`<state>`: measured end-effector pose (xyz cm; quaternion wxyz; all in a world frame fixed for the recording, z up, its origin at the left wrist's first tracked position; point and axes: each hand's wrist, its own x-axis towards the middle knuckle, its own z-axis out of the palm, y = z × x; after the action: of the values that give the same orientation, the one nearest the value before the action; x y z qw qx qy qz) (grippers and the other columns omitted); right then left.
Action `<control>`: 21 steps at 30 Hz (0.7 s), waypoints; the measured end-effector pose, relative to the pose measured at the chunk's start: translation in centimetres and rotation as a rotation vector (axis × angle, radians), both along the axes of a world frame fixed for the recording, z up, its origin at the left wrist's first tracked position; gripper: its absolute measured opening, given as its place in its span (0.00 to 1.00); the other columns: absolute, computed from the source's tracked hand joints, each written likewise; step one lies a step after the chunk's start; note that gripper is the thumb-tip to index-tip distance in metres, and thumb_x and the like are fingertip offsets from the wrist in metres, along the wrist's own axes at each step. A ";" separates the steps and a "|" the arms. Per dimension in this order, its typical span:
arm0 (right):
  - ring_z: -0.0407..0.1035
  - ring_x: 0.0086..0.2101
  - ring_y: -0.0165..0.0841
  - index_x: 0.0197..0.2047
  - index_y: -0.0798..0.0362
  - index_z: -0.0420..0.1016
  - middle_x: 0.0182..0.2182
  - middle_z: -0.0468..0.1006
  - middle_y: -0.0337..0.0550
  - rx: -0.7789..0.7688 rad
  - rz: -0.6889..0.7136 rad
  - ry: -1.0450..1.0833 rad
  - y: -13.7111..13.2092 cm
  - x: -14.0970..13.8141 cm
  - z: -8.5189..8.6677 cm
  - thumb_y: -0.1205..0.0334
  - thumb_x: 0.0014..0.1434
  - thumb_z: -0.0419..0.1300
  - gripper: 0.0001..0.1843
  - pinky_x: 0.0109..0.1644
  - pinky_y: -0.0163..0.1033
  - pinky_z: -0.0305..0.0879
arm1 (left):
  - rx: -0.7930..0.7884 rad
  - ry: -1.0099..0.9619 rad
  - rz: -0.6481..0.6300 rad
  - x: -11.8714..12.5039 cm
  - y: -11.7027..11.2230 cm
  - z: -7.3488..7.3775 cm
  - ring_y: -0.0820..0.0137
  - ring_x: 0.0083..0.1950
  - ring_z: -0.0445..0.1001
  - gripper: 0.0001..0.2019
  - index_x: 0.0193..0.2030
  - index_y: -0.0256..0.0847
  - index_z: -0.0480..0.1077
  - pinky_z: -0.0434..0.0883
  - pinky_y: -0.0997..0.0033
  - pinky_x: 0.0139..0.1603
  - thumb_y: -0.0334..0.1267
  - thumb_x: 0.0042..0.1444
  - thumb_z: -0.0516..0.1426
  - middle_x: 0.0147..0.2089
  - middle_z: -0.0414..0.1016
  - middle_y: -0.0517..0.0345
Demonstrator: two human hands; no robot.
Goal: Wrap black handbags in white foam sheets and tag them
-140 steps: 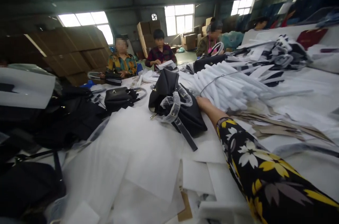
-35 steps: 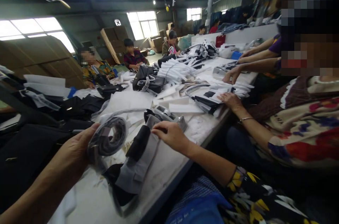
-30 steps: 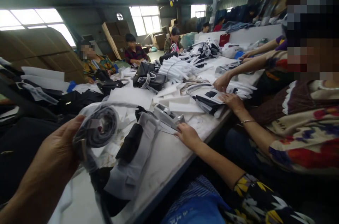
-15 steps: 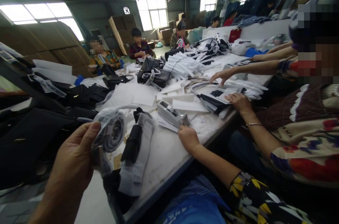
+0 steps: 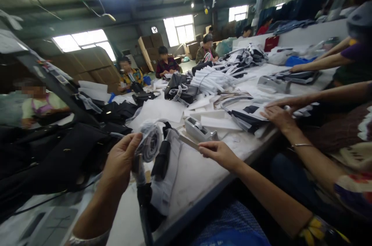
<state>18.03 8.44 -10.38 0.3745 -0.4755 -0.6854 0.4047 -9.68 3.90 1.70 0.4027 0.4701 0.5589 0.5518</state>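
Observation:
My left hand [image 5: 120,160] pinches a strap coiled into a roll [image 5: 151,143] and wrapped in clear plastic. From the coil, the strap runs down to a dark part near the table's front edge. My right hand [image 5: 217,153] closes thumb and fingers on the end of a thin, pale strip of tape [image 5: 187,142], which stretches left toward the coil. Just beyond those fingers stands a grey tape dispenser [image 5: 199,129]. Between my hands lies a black rolled piece [image 5: 161,160] on white wrapping [image 5: 171,176].
Black bags [image 5: 75,156] are heaped at the left. A bundle of white wrapped straps [image 5: 209,79] and a dark handbag [image 5: 181,89] lie farther back. At the right, a co-worker's hands [image 5: 280,116] rest on wrapped straps. Other people sit across the table [image 5: 209,176].
The view has swung left and tilted up. My right hand has drawn back from the dispenser's front end, with the strip in its fingers. My left hand still holds the coil.

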 end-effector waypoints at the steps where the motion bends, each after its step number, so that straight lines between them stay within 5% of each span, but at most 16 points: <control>1: 0.74 0.31 0.33 0.49 0.58 0.82 0.33 0.82 0.46 -0.035 0.070 0.116 -0.4 -0.4 1.1 0.47 0.61 0.61 0.24 0.37 0.37 0.69 | 0.007 0.018 -0.005 0.0 0.0 0.0 0.72 0.27 0.72 0.24 0.38 0.38 0.73 0.70 0.76 0.28 0.58 0.47 0.68 0.31 0.77 0.61; 6: 0.69 0.27 0.31 0.40 0.54 0.85 0.27 0.79 0.42 -0.060 0.216 0.196 -1.1 -3.0 5.6 0.52 0.57 0.64 0.16 0.30 0.34 0.63 | 0.015 0.141 -0.021 0.5 0.1 0.3 0.71 0.26 0.71 0.24 0.38 0.39 0.74 0.69 0.74 0.29 0.60 0.49 0.65 0.28 0.75 0.61; 12: 0.65 0.27 0.28 0.41 0.54 0.85 0.27 0.77 0.39 -0.021 0.304 0.334 0.6 -7.8 7.3 0.51 0.56 0.65 0.16 0.31 0.33 0.60 | 0.051 0.234 -0.017 1.3 -0.5 0.7 0.68 0.32 0.74 0.25 0.38 0.38 0.75 0.69 0.74 0.33 0.60 0.50 0.64 0.31 0.76 0.58; 16: 0.67 0.30 0.27 0.41 0.56 0.84 0.31 0.78 0.40 -0.271 0.508 0.644 0.9 -9.9 8.1 0.47 0.53 0.69 0.21 0.36 0.33 0.62 | 0.095 0.286 -0.020 1.2 -0.7 0.8 0.67 0.34 0.73 0.24 0.41 0.39 0.75 0.70 0.72 0.36 0.59 0.52 0.63 0.31 0.75 0.59; 21: 0.70 0.32 0.30 0.35 0.58 0.81 0.32 0.79 0.44 -0.482 0.500 0.703 0.2 -10.4 9.7 0.38 0.52 0.68 0.28 0.38 0.34 0.65 | 0.135 0.379 0.031 0.8 -0.8 0.3 0.65 0.36 0.74 0.22 0.42 0.40 0.74 0.69 0.71 0.36 0.58 0.55 0.61 0.33 0.75 0.58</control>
<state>7.68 8.66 -0.65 0.3539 -0.2042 -0.4977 0.7651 -8.89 3.07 2.04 0.2493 0.5827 0.5938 0.4956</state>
